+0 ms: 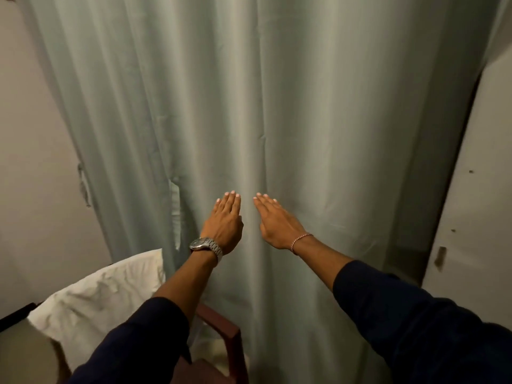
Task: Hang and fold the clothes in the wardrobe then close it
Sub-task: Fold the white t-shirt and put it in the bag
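Wardrobe curtain (277,106) is hanging drawn across the whole opening, filling the middle of the view from top to bottom; no clothes are showing. Left hand (225,220) and right hand (277,220) are reaching forward side by side at mid-height, fingers straight and held together, palms toward the fabric, at or just off its surface; contact cannot be confirmed. Neither hand is gripping anything. A vertical fold is running between the two hands, probably the seam where two panels meet. Whether the wardrobe is being opened or has just been closed cannot be told. If opening, the next move calls for each hand to catch a panel edge and sweep it outward. A white cloth (97,295) is lying on a chair (221,328) at lower left.
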